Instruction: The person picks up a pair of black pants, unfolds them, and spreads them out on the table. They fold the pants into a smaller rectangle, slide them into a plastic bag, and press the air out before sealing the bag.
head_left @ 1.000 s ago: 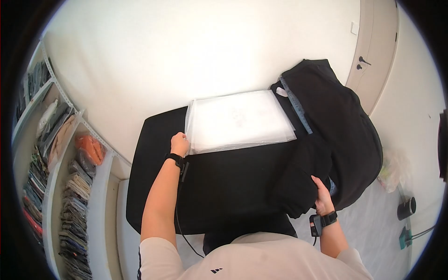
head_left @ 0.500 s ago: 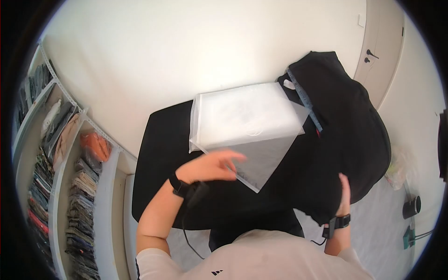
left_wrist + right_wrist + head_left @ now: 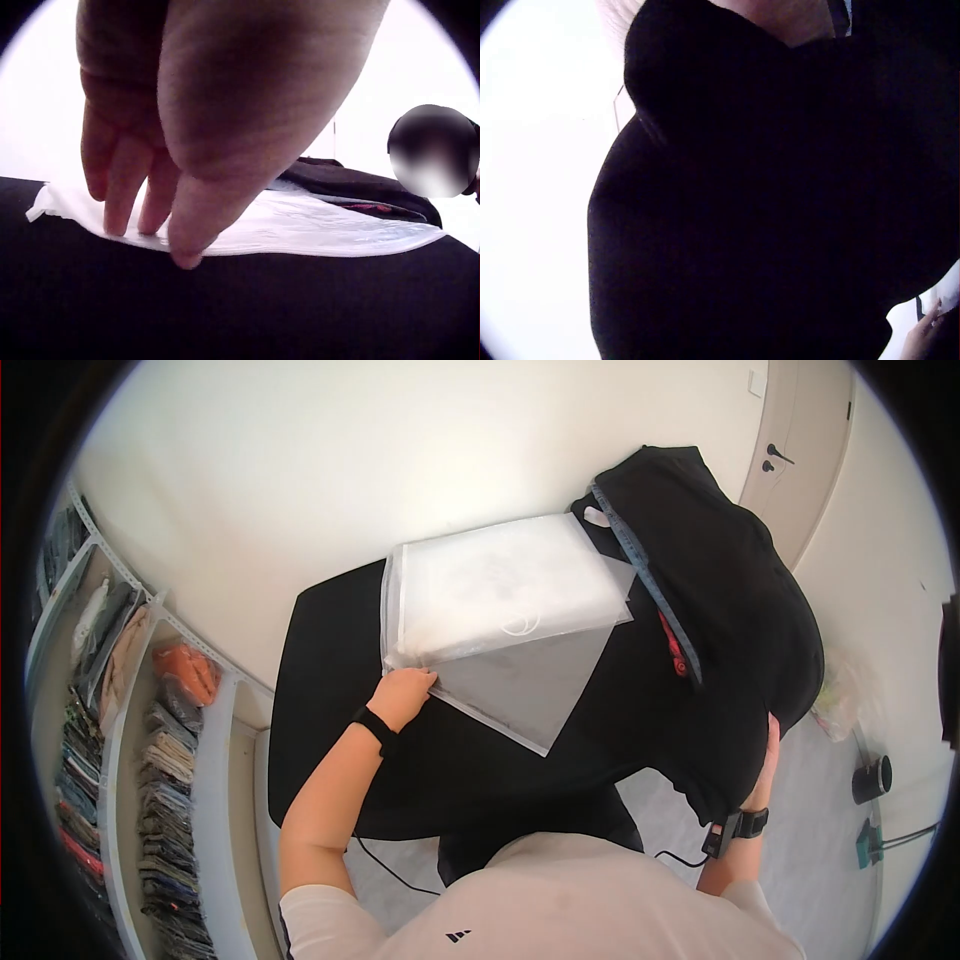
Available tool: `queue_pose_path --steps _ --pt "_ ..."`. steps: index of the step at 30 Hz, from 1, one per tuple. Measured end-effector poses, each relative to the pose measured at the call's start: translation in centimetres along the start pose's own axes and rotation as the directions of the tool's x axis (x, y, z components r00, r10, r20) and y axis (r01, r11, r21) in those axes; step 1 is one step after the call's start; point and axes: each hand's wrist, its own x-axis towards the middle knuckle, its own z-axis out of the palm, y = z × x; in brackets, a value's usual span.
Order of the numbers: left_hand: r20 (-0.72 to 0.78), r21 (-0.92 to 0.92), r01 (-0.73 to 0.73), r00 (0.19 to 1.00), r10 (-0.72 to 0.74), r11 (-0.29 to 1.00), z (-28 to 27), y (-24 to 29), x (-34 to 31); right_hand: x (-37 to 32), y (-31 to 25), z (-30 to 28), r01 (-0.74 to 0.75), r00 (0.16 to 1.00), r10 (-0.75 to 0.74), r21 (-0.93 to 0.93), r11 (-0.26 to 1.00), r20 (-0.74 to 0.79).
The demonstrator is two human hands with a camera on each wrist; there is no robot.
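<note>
In the head view a stack of clear plastic bags point(image 3: 500, 575) lies on the black table point(image 3: 330, 760), its top bag skewed with one corner point(image 3: 530, 710) toward the body. My left hand point(image 3: 402, 697) pinches the near left edge. The left wrist view has thumb and fingertips of this hand point(image 3: 217, 112) at the rim of the plastic point(image 3: 300, 229). A black garment point(image 3: 740, 590) covers the table's right side. My right hand point(image 3: 765, 765) grips its near right part, most fingers hidden by cloth; the garment point(image 3: 765, 210) fills much of the right wrist view.
A blue strip point(image 3: 645, 570) and a red item point(image 3: 676, 645) lie at the garment's left side. Shelves of folded, bagged clothes point(image 3: 170, 810) stand at the left. On the right are a door point(image 3: 790, 460) and a black bin point(image 3: 872, 778).
The top bag has swung its corner toward the body. My left hand moved across it, then back to the stack's near left corner. My right hand and the garment's near part shifted right, uncovering the red item.
</note>
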Motion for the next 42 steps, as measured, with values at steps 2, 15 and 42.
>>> queue_pose_path --steps 2,15,42 --pt "0.024 0.107 -0.038 0.999 0.036 0.993 -0.1 0.8 -0.3 -0.5 0.2 1.1 0.01 0.998 -0.011 -0.015 1.0 -0.063" --pt "-0.076 0.283 -0.043 0.995 0.067 0.958 -0.1 3.3 -0.5 -1.1 0.1 0.1 0.002 0.998 -0.005 -0.048 0.999 -0.063" --pt "-0.073 0.054 -0.036 0.997 0.04 0.998 0.8 6.2 -0.4 -2.0 4.3 -1.6 0.249 0.941 -0.337 -0.63 0.735 -0.021"
